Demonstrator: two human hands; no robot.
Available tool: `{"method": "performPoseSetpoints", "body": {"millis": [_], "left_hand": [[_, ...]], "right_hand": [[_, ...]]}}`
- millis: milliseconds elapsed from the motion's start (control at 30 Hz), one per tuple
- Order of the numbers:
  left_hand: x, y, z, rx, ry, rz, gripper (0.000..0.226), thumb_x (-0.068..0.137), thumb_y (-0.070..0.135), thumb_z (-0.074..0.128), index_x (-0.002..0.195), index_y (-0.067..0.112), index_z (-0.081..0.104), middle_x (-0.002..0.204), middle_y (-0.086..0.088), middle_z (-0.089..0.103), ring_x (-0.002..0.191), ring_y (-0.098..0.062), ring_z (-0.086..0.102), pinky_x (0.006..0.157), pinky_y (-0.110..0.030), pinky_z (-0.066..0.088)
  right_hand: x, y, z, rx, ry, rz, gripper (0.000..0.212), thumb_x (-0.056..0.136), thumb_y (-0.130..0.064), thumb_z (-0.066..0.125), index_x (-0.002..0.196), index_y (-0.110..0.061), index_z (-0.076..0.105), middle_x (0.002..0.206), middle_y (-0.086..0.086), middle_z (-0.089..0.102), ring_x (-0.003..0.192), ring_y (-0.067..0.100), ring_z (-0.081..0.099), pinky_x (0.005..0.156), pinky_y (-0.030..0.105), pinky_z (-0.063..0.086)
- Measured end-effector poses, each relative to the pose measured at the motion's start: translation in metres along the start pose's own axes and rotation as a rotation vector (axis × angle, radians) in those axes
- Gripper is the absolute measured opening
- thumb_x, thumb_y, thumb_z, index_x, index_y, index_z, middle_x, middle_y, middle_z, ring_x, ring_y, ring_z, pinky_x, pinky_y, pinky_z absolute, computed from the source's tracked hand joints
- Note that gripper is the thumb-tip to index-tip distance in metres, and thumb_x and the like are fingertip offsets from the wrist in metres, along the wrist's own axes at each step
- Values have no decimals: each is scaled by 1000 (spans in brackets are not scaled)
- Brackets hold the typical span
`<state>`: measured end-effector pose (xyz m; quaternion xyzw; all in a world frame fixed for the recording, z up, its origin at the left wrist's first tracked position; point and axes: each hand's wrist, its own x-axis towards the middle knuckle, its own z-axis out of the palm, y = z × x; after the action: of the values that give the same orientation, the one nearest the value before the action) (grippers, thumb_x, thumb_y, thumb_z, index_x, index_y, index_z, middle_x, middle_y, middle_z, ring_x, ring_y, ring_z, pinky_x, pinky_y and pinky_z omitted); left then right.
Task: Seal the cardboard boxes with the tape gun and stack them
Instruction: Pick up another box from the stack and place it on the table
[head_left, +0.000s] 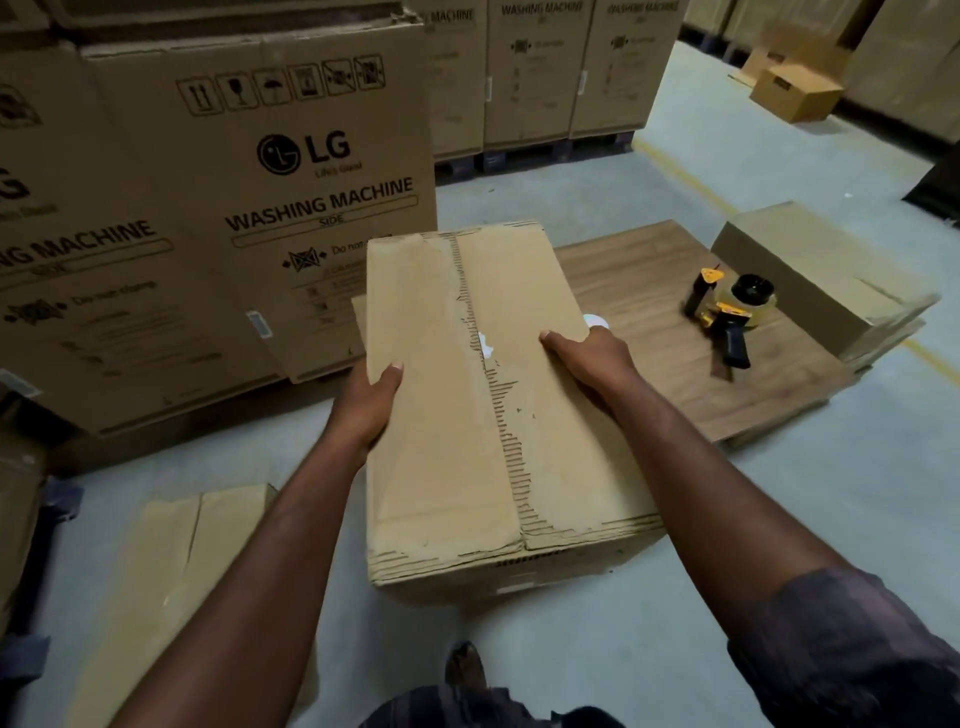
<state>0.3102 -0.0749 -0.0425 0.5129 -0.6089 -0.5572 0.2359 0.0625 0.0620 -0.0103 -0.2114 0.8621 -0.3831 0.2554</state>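
Observation:
A long brown cardboard box (441, 415) fills the middle of the view, its top flaps closed along a torn, untaped centre seam. My left hand (371, 402) grips its left edge, thumb on top. My right hand (589, 358) grips its right edge the same way. The box is held above the floor, its far end over the low wooden board (649, 374). A yellow and black tape gun (730, 317) lies on that board to the right, apart from both hands. Another cardboard box (821, 275) sits on the board's far right end.
Large washing machine cartons (218, 208) stand close on the left and along the back. A flattened cardboard piece (171, 571) lies on the floor at lower left. A small box (795, 91) sits far right. Grey concrete floor (779, 493) surrounds the board.

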Motion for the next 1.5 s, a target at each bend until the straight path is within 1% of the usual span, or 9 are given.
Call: {"method": "performPoseSetpoints", "body": {"millis": [100,267,433,700,967,1100,1233,1333,1500], "left_hand": [[24,16,33,-13,21,-24,46,100,40,56,143,23,52,125,7,61,117,-20,59,107,-42,46],[67,17,82,-4,62,-45,68,78,65,58,138,32,56,125,6,67,112,-19,64,104,-47,50],[76,43,154,15,154,-37,48,96,46,57,139,25,56,127,2,66,114,-22,62,105,-43,48],[96,76,254,84,217,-46,44,97,43,58,134,21,60,123,2,69,111,-21,65,101,-40,50],[110,93,289,212,291,-55,49,98,47,56,137,17,57,133,-4,65,120,-25,60,100,-35,46],[106,97,297,350,359,-48,48,100,43,54,138,13,55,135,-10,63,123,-32,57,90,-32,40],[87,101,308,654,398,51,47,103,36,46,142,11,46,146,-18,50,134,-36,46,100,-40,41],[50,95,332,946,261,85,60,106,42,34,159,16,23,168,-9,14,154,-27,11,123,-48,13],[-23,82,360,1059,116,172,70,100,57,17,161,22,14,169,-1,4,156,-19,-1,124,-38,-4]], "right_hand": [[45,-1,-18,-6,-10,3,60,87,-54,72,127,-8,64,115,6,68,90,20,65,70,23,44],[121,7,-43,-66,-81,7,70,86,-60,69,133,-8,62,133,14,66,117,33,64,95,34,52],[188,27,-81,-73,-143,-50,66,89,-58,68,133,-8,63,133,13,67,119,33,63,91,31,49],[272,62,-145,-89,-218,-78,71,88,-59,67,134,-6,59,134,15,65,121,34,62,94,34,50],[303,69,-167,-124,-247,-168,71,92,-53,67,137,-3,46,138,18,59,125,37,58,92,36,47],[287,74,-162,-278,-152,-412,71,97,-49,58,144,-1,35,146,21,45,136,40,44,105,44,42],[273,81,-153,-670,-233,-787,82,99,-59,36,161,-8,16,170,15,5,158,33,-2,125,58,8],[267,88,-163,-762,-350,-886,80,100,-64,27,162,-13,17,172,12,3,158,29,-3,125,58,-2],[236,117,-192,-766,-429,-990,78,102,-65,25,164,-19,11,172,6,-1,158,24,-7,126,50,-6]]}}
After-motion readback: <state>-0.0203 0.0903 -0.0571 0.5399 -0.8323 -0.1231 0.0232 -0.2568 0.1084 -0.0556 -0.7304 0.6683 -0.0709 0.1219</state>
